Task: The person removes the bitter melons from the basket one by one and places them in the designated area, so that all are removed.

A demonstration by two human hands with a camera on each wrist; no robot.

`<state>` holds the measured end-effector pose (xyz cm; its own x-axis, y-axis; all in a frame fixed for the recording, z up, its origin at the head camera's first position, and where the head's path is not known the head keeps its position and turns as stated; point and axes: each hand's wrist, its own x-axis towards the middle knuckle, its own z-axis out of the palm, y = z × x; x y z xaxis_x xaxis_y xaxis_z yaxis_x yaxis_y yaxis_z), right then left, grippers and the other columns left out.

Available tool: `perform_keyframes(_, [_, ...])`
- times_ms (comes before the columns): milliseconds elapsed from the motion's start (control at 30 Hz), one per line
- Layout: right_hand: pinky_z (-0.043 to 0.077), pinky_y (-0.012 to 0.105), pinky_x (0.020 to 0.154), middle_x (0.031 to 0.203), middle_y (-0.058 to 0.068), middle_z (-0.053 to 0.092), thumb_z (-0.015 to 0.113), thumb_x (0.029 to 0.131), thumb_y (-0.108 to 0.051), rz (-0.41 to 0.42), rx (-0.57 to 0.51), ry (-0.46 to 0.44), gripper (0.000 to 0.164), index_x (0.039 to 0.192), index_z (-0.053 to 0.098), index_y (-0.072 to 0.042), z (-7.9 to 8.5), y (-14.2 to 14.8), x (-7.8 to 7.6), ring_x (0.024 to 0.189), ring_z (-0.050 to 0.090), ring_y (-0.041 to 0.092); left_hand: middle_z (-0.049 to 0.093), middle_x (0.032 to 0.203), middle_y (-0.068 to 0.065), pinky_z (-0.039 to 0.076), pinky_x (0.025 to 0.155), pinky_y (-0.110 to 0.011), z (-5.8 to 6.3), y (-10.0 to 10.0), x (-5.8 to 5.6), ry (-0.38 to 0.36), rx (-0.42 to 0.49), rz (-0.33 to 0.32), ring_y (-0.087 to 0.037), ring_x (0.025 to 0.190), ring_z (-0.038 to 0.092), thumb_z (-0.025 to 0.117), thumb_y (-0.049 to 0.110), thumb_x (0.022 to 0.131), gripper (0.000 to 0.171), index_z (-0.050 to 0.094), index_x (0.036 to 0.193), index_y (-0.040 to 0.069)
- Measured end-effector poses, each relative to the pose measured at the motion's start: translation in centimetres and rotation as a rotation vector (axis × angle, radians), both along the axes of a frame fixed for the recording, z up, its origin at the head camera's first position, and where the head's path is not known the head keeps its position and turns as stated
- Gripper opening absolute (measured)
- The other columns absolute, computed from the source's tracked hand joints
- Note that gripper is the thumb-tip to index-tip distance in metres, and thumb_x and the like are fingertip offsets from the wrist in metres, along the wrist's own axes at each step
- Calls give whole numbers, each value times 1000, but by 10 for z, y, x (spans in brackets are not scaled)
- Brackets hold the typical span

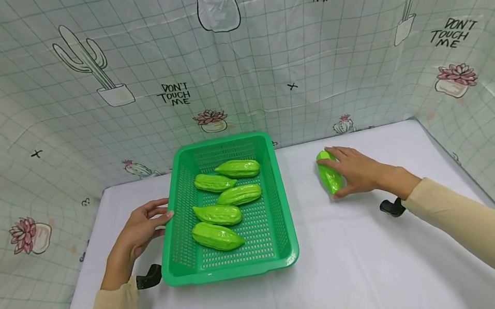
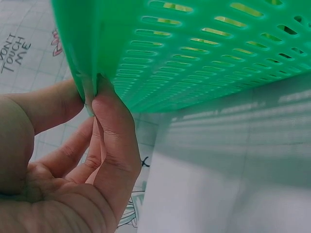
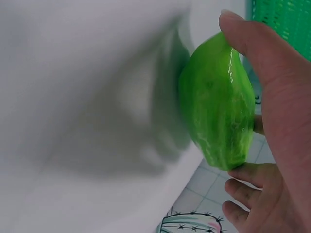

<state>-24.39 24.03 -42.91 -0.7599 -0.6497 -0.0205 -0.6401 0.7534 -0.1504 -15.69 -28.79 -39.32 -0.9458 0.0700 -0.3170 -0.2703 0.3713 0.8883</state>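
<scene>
Head view: left hand point(image 1: 141, 228) pinches the green basket rim point(image 1: 230, 273), right hand point(image 1: 362, 169) pinches a shiny green veggie point(image 1: 330, 177).

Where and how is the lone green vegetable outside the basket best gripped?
Probably round the thick middle of the green vegetable, the right hand coming from above and the side away from the basket: its long body narrows toward both ends and runs roughly front to back.

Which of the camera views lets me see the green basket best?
The head view: it shows the green basket from above, with five vegetables inside. The left wrist view shows only part of its rim, gripped by the left hand, and slots; the right wrist view shows just a piece, cut off by the frame edge.
</scene>
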Motion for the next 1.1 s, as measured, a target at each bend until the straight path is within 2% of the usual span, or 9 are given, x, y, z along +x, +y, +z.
perform_keyframes(200, [32, 70, 117, 157, 38, 37, 93, 81, -45, 4, -1, -13, 95, 153, 50, -1, -3, 1, -2, 144, 38, 58, 57, 130, -13, 58, 78, -25, 0, -1, 0, -3, -1, -3, -5, 89, 63, 61, 10, 109, 60, 35, 161, -5])
perform_keyframes(367, [30, 71, 118, 158, 39, 36, 92, 82, -43, -3, -12, -31, 93, 153, 49, -1, -3, 2, -3, 145, 36, 59, 57, 126, -9, 57, 77, -25, -1, -1, -1, 0, 7, -1, -5, 88, 62, 61, 10, 109, 59, 35, 161, -5])
perform_keyframes(767, [25, 73, 120, 165, 37, 24, 90, 84, -46, -28, -17, -104, 97, 158, 45, -3, -1, 0, 0, 149, 26, 61, 58, 128, -11, 58, 77, -25, -1, -1, 0, -1, 4, 5, -5, 87, 64, 61, 10, 109, 60, 36, 160, -5])
perform_keyframes(1100, [26, 73, 120, 165, 37, 25, 90, 84, -47, -23, -16, -96, 97, 158, 45, -3, 1, -3, 0, 149, 28, 60, 57, 131, -14, 58, 77, -25, -3, -1, -1, 2, 7, 7, -5, 87, 64, 62, 10, 109, 60, 36, 160, -5])
